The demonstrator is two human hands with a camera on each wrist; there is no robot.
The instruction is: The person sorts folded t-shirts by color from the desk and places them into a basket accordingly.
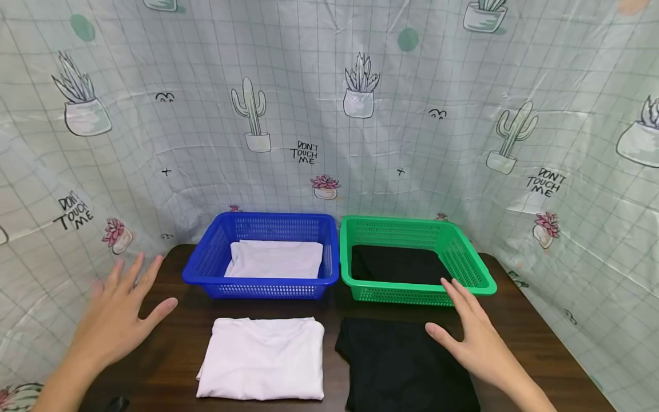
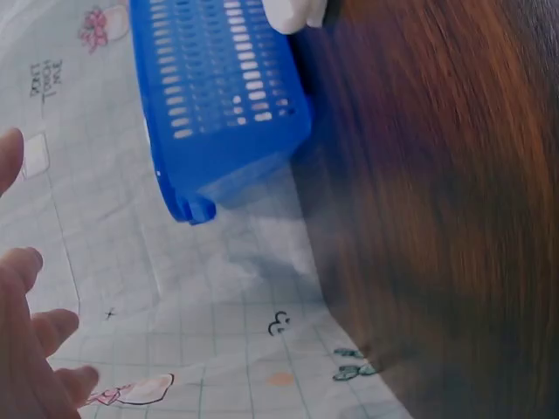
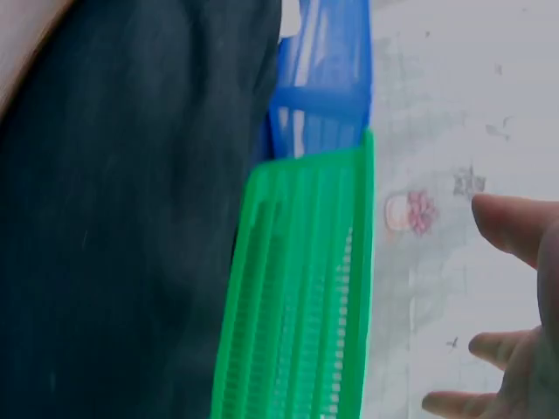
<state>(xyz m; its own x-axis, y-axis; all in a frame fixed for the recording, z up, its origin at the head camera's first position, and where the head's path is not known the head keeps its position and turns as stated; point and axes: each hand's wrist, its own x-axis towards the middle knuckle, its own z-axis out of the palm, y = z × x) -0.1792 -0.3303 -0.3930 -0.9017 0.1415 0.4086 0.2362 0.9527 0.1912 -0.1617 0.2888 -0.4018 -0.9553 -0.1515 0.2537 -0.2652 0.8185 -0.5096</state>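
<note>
Both hands are held up with fingers spread and hold nothing. My left hand (image 1: pixel 115 320) is left of a folded white T-shirt (image 1: pixel 262 360) on the table. My right hand (image 1: pixel 479 337) overlaps the right part of a folded black garment (image 1: pixel 401 366) in the head view. Behind the white shirt stands a blue plastic basket (image 1: pixel 268 288) with folded white cloth (image 1: pixel 278 257) inside. Beside it, behind the black garment, a green basket (image 1: pixel 407 293) holds folded black cloth (image 1: pixel 399 264). In the left wrist view, fingers (image 2: pixel 54 330) show at the left edge, apart from the blue basket (image 2: pixel 227 148).
The dark wooden table (image 1: pixel 175 355) carries everything. A pale curtain (image 1: pixel 288 103) printed with cacti and grid lines hangs behind it and along both sides. A small dark object (image 1: pixel 117 404) lies at the front left, cut off by the frame.
</note>
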